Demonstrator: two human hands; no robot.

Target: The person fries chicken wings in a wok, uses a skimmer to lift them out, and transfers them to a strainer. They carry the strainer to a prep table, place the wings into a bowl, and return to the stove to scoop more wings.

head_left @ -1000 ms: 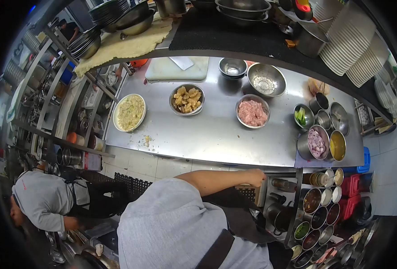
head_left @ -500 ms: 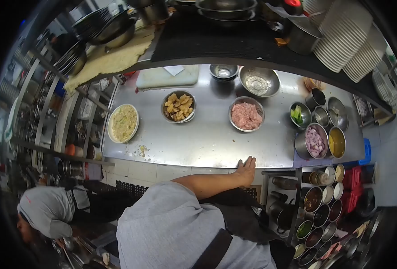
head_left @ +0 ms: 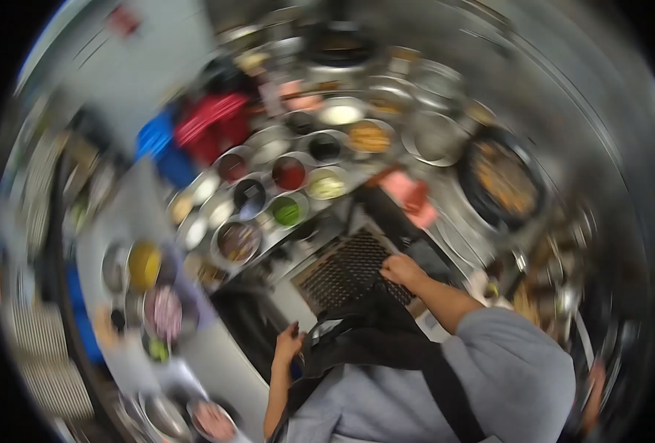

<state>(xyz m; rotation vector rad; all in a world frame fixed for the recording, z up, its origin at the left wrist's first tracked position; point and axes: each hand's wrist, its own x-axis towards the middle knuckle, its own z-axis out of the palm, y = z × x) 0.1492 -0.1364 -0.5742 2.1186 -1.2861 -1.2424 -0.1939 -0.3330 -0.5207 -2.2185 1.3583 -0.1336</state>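
My left hand (head_left: 289,343) hangs low in front of the dark apron (head_left: 379,343). Its fingers are blurred, with a small dark spot beside them, so its grip cannot be made out. My right hand (head_left: 403,272) is curled into a fist over the dark floor mat (head_left: 342,269), with nothing visible in it. Ahead of both hands stand round containers, among them one with chopped green food (head_left: 287,212), one with red contents (head_left: 289,173) and one with orange-yellow food (head_left: 369,136). Neither hand touches them.
A steel table (head_left: 231,369) on the left bears bowls, including one of purple-pink pieces (head_left: 166,314) and one of pink meat (head_left: 213,421). A black wok (head_left: 501,177) with brownish contents sits at the right. Red (head_left: 213,129) and blue containers (head_left: 166,151) stand at the upper left.
The view has swung round from the steel table to the containers and the wok. My left hand has left the table's edge, where it lay flat; my right hand has come into view.
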